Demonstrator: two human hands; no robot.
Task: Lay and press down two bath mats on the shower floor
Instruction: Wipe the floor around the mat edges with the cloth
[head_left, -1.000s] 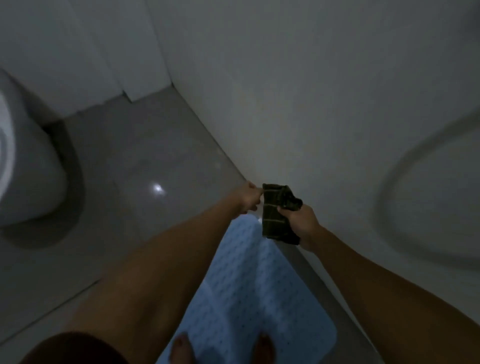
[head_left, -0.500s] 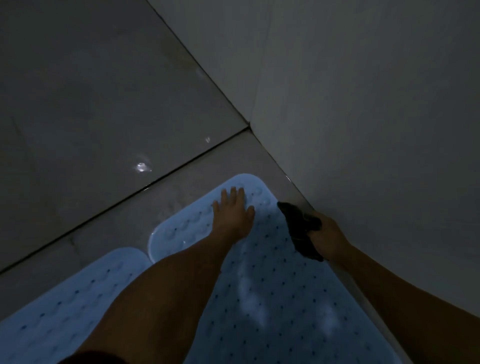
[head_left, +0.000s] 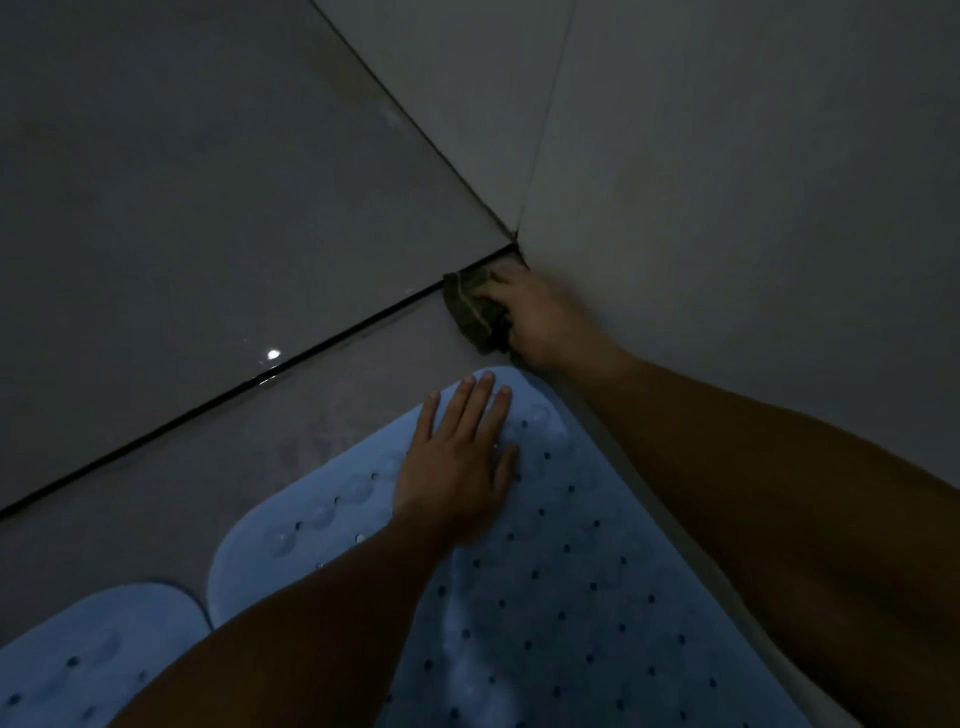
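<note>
Right hand (head_left: 545, 322), gripping the rag (head_left: 475, 312), just moved to the corner; left hand (head_left: 457, 467) stays flat, pressing the mat (head_left: 571, 597) down.

Person, head view: two bare forearms, both uncovered from the frame edge to the wrist, with no sleeve, cuff or glove on the visible lengths. Left hand (head_left: 457, 467), centre of the frame: bare, four fingers and thumb visible, short nails showing pale at the fingertips (head_left: 485, 378), with no ring, watch or band at the wrist. Right hand (head_left: 540, 317), right of centre and higher in the frame: bare, back of the hand and knuckles visible, wrist likewise unadorned; dim light hides finer surface detail.
</note>
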